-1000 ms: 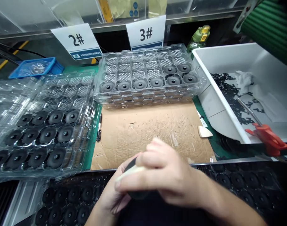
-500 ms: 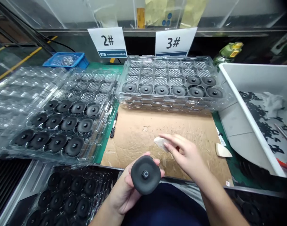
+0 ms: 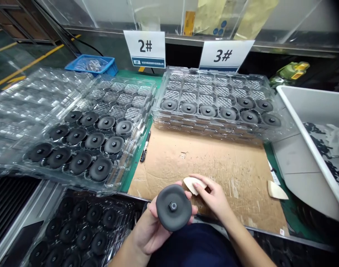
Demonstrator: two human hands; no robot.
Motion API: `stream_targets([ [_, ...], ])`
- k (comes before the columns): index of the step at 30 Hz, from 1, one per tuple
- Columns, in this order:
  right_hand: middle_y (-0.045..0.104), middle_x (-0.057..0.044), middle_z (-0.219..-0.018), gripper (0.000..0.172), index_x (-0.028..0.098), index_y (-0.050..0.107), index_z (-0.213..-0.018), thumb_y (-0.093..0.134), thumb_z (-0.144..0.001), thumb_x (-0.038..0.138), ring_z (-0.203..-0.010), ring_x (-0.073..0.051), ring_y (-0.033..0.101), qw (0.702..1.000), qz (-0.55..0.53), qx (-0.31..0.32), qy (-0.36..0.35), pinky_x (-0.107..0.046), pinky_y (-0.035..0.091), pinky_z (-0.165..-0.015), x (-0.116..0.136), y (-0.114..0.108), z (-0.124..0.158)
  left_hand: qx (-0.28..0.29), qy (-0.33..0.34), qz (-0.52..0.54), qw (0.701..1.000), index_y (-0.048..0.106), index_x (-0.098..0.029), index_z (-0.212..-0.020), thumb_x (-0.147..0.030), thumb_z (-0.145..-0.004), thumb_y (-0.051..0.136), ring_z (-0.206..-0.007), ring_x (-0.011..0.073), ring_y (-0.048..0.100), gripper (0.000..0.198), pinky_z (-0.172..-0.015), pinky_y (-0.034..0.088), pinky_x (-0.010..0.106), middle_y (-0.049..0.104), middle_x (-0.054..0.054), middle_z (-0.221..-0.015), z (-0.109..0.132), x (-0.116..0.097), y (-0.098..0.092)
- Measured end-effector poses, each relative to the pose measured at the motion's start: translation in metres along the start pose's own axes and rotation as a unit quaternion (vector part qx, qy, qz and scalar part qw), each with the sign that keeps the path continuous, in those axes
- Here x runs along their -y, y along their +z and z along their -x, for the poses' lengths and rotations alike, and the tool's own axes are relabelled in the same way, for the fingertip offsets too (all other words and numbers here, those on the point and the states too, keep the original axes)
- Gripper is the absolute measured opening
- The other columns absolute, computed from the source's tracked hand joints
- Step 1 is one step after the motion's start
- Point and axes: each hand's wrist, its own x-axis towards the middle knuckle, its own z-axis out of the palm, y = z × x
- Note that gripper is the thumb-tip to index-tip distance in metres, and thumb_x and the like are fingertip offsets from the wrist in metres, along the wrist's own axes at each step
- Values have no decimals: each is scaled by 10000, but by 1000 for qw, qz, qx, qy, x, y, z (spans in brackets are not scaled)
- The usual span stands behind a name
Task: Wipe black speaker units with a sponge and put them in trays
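Your left hand (image 3: pixel 148 233) cupped a black round part (image 3: pixel 173 218) on spread fingers; your right hand (image 3: pixel 214 196) pinched a cream wedge pad (image 3: pixel 193 184), apparently poised to wipe it next.

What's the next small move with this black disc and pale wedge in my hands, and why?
I'd probably bring the pale wedge in your right hand onto the face of the black disc in your left hand. The wedge is pinched right beside the disc's edge, and the disc sits face-up on your left palm, so its face seems open to reach.
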Motion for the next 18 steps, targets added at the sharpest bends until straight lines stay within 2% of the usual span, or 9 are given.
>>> stream_targets([
  [3,652,-48,-959,248,232,625,-1074,468,-886,270,-870,-174,590,999,14,18,-28,-334,481,-775,9,6,-6,24,-3,19,1000,627,-227,-1102,-523,-697,613,-987,238,624,502,-849,504,305,652,52,-1092,5,-2,-5],
  [6,605,-76,-1060,256,255,651,-1052,498,-848,233,-1005,-245,509,997,49,8,-53,-475,382,-889,10,19,-12,39,15,14,999,585,-265,-1161,-591,-783,436,-926,207,647,522,-766,525,262,654,36,-1081,11,-4,-8],
  [9,500,-128,-1217,303,202,623,-1108,484,-839,208,-1150,-305,393,996,67,-37,-51,-557,281,-948,10,24,-15,26,120,-149,981,452,-387,-1265,-579,-793,427,-867,206,654,510,-725,523,294,606,29,-1144,17,-7,-7],
  [10,498,-131,-1213,310,189,608,-1123,478,-842,208,-1151,-298,395,996,63,-47,-50,-548,288,-952,11,23,-14,19,170,-259,951,398,-438,-1284,-523,-780,511,-908,221,636,524,-771,508,333,579,26,-1177,19,-8,-7],
  [11,516,-125,-1187,306,185,599,-1125,473,-847,209,-1133,-282,419,996,57,-54,-49,-528,310,-950,13,21,-13,14,216,-380,899,328,-490,-1300,-427,-756,606,-972,237,604,614,-834,477,375,551,19,-1212,20,-10,-6],
  [14,593,-88,-1051,251,195,599,-1074,469,-862,225,-1024,-231,515,997,28,-57,-41,-447,411,-896,22,10,-2,12,280,-644,712,48,-569,-1324,-109,-688,706,-1136,256,483,1025,-960,354,449,499,13,-1266,21,-16,-6],
  [15,610,-79,-1012,231,198,603,-1053,474,-863,229,-985,-219,542,998,17,-56,-34,-423,441,-869,26,6,3,12,281,-682,675,-34,-561,-1323,-63,-678,699,-1149,252,470,1096,-966,341,451,494,22,-1268,21,-17,-6],
  [16,620,-73,-986,216,198,604,-1037,484,-862,233,-954,-210,562,998,-2,-53,-24,-405,462,-848,29,3,8,12,279,-702,655,-89,-538,-1326,-50,-674,697,-1144,247,472,1132,-965,341,446,495,36,-1263,20,-18,-7],
  [18,628,-65,-953,199,200,604,-1028,518,-852,239,-915,-197,587,997,-63,-44,4,-385,483,-837,35,-2,17,13,269,-717,643,-128,-493,-1335,-62,-676,699,-1129,243,484,1141,-960,349,436,494,63,-1254,18,-19,-8],
])
